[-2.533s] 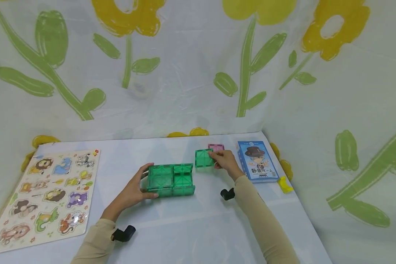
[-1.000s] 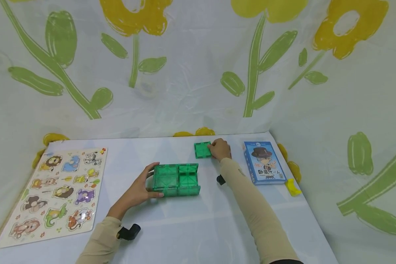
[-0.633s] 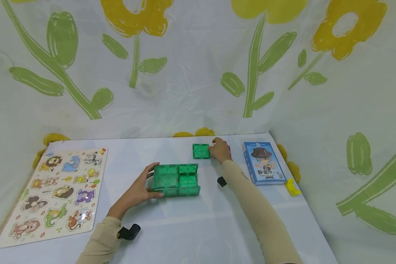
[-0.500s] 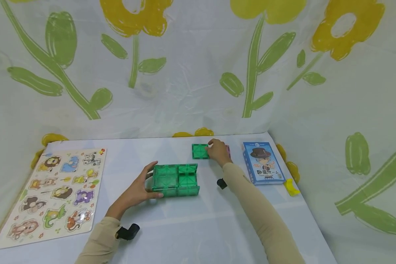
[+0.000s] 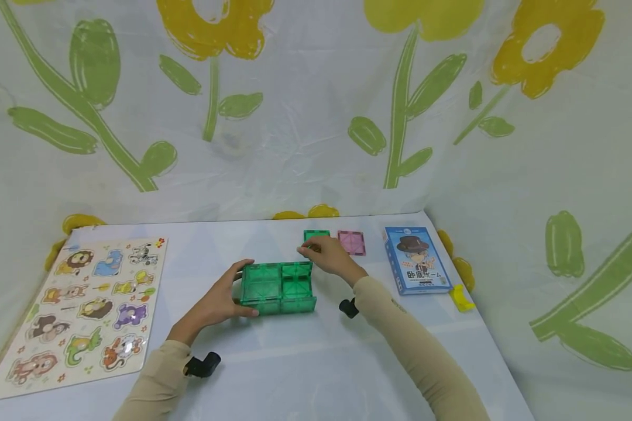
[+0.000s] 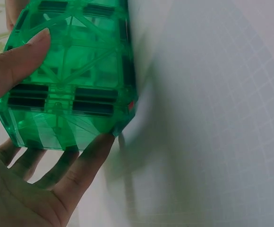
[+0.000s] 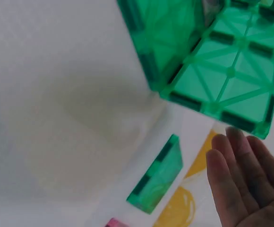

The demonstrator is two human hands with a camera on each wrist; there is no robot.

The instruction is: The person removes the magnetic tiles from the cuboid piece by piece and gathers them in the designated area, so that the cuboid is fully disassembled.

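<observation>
A box-like structure of clear green magnetic tiles stands in the middle of the white table, its right end uncovered on top. My left hand grips its left end, thumb on the near wall; in the left wrist view the fingers spread against the end wall. By the structure's far right corner is my right hand, which holds nothing; in the right wrist view its fingers are nearly straight, close to a tile edge. A loose green magnetic tile lies behind that hand, partly hidden. Beside it lies a pink magnetic tile.
An animal puzzle board lies at the left of the table. A blue card game box stands to the right, with a crumpled yellow piece at its near corner. A flower-patterned sheet hangs behind.
My right hand carried the loose green tile to the back, set it left of the pink tile and let go. It then came back toward the structure. My left hand kept its grip.
</observation>
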